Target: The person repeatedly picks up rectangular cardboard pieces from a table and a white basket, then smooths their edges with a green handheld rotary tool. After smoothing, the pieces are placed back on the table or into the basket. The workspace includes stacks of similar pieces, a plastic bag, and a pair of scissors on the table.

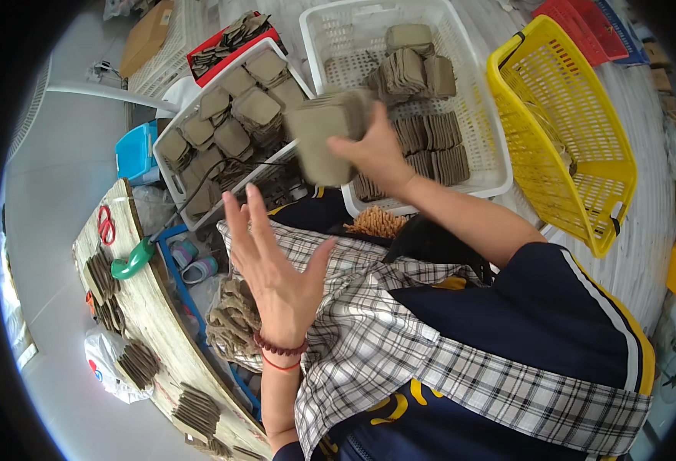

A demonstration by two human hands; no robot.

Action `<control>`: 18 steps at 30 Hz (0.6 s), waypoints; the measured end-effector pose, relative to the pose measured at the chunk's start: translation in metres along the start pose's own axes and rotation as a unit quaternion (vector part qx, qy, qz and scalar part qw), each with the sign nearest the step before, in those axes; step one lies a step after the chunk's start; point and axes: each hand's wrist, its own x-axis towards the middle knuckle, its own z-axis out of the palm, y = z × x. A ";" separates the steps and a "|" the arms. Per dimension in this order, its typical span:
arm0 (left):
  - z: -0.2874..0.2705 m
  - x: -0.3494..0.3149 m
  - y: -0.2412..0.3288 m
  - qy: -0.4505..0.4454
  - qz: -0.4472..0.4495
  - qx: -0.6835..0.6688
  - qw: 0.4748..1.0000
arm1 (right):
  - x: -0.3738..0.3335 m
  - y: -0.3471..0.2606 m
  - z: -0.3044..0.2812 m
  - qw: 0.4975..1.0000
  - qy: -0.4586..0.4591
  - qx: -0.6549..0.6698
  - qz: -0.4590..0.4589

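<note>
My right hand (380, 154) grips a stack of flat olive-brown fabric-like pieces with rounded corners (318, 138), slightly blurred. It hangs between a white crate on the left (167, 170) and a white perforated basket (499, 138). Several similar stacks fill the crate. More bundles (405, 71) lie in the basket, some laid flat and some on edge (434, 146). My left hand (280, 280) is raised, empty, its fingers spread, above my checked apron (384, 307). A beaded bracelet and a red string circle its wrist.
Left, a wooden bench (165, 330) carries red-handled scissors (106, 225), a curved green object with a dark stem (132, 260) and brown stacks (197, 411). A yellow basket (622, 165) stands right. A red bin (199, 65) and blue bin (132, 150) flank the crate.
</note>
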 end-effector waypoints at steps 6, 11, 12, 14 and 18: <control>-0.017 -0.026 -0.038 0.081 -0.107 -0.109 0.985 | 0.006 0.147 -0.070 0.910 0.020 -0.314 0.270; -0.025 -0.033 -0.059 0.113 -0.149 -0.109 0.976 | 0.010 0.198 -0.051 0.853 -0.021 -0.394 0.342; -0.025 -0.037 -0.061 0.118 -0.163 -0.111 0.973 | 0.009 0.203 -0.047 0.842 -0.033 -0.407 0.352; -0.023 -0.042 -0.066 0.124 -0.180 -0.126 0.968 | 0.010 0.210 -0.042 0.831 -0.016 -0.410 0.376; -0.017 -0.042 -0.075 0.114 -0.191 -0.126 0.967 | 0.009 0.231 -0.034 0.827 0.029 -0.442 0.345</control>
